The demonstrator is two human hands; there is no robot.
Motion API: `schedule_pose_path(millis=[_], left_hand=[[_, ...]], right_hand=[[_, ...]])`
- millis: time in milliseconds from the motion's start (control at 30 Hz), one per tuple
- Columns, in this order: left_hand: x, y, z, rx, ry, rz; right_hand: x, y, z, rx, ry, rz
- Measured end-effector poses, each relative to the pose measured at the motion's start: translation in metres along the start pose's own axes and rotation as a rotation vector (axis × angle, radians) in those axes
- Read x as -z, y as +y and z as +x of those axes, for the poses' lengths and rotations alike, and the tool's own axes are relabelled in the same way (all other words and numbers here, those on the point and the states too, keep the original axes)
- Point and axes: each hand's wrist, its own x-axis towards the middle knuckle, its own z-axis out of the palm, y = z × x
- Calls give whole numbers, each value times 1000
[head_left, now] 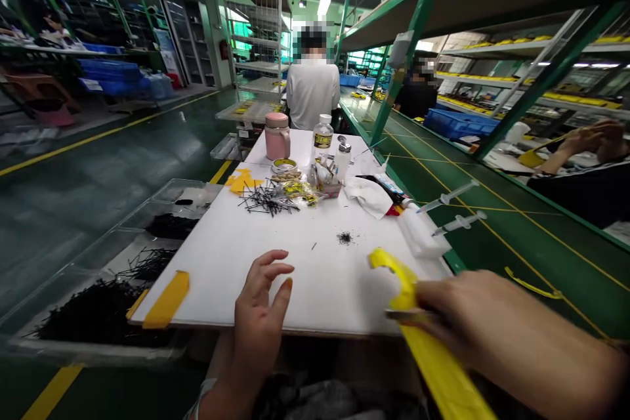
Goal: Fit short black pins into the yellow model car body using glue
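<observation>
My left hand [260, 308] is raised at the near edge of the white work board [295, 236], its fingers apart with nothing in them. On the right, my right hand [457, 308] is closed round a long yellow strip-like piece [433, 361] with a hooked far end. A narrow dark metal tip [406, 315] also sticks out from under these fingers; its kind is hidden, and the hand is blurred. Beyond both hands, a small heap of black crumbs [344, 237] lies on the board. Farther back is a loose pile of thin black sticks [268, 198].
Clear trays [115, 249] of black pieces stand at left. A pink mug [277, 136], a bottle [323, 134] and small bags [298, 191] sit at the back. Syringes [457, 223] lean on a white block [423, 233]. One person [314, 88] sits ahead; another's hands [585, 141] show right.
</observation>
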Motion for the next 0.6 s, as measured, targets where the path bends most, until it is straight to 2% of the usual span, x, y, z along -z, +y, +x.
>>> schedule_pose_path(millis=[67, 133, 200, 267, 367, 467, 533, 600], left_hand=[[20, 8, -4, -19, 7, -13], [48, 12, -10, -48, 6, 63], [79, 10, -15, -27, 39, 169], [108, 5, -18, 31, 91, 237], [138, -1, -10, 87, 134, 292], [142, -7, 24, 68, 71, 376], [131, -13, 61, 28, -100, 475], [115, -25, 103, 27, -311, 635]], right_hand=[[14, -51, 48, 44, -73, -94], [25, -90, 93, 38, -100, -191], [28, -115, 129, 32, -95, -208], [23, -128, 156, 28, -81, -194], [9, -131, 180, 18, -64, -177], [1, -120, 183, 2, -45, -161], [-1, -100, 171, -32, -27, -156], [-6, -69, 149, -54, 62, -106]])
